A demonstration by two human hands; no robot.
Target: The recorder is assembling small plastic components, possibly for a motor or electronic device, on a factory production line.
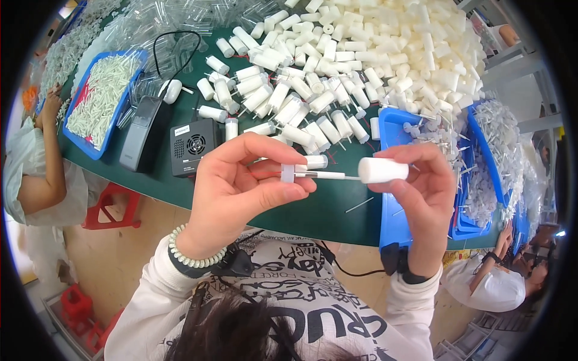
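Note:
My left hand (232,180) is closed, pinching a small assembly by its translucent cap (288,174) between thumb and fingers. Red wires trail from the cap toward the palm. A metallic body and a slim white shaft (330,175) point right, ending in a thinner rod. In my right hand (432,186), thumb and fingertips grip a white cylinder (380,171) that looks like foam. The thin rod's tip meets the cylinder's left end; I cannot tell whether it is inside. Both hands are raised above the dark green table (301,216).
Behind my hands lie many finished-looking white cylinders (280,96) and a large foam pile (409,42). Blue trays (394,210) of small translucent parts stand right. Left are a black fan box (195,147), a dark device (144,129) and a blue tray (102,144). People sit at both sides.

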